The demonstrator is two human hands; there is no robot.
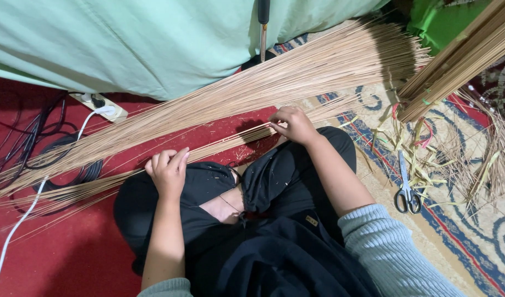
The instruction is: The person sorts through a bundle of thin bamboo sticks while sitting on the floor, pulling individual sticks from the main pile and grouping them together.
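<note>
While sitting on rug [472, 242] | left hand [167, 170] and right hand [294, 124] closed, gripping thin bundle [225, 144] | sorting sticks; needing steady pull from pile [274, 82].

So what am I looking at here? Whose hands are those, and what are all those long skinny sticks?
The picture comes from a camera worn on a person's head, looking down, so you see their own arms and lap. They sit on the floor in dark trousers. Their left hand and right hand both grip a thin bunch of sticks lying across their knees. Behind it lies a much bigger heap of the same long tan sticks, fanned over a red carpet. To the right, on a patterned rug, lie scissors among yellow scraps. On the left are a power strip and cables, under a pale green cloth.
</note>
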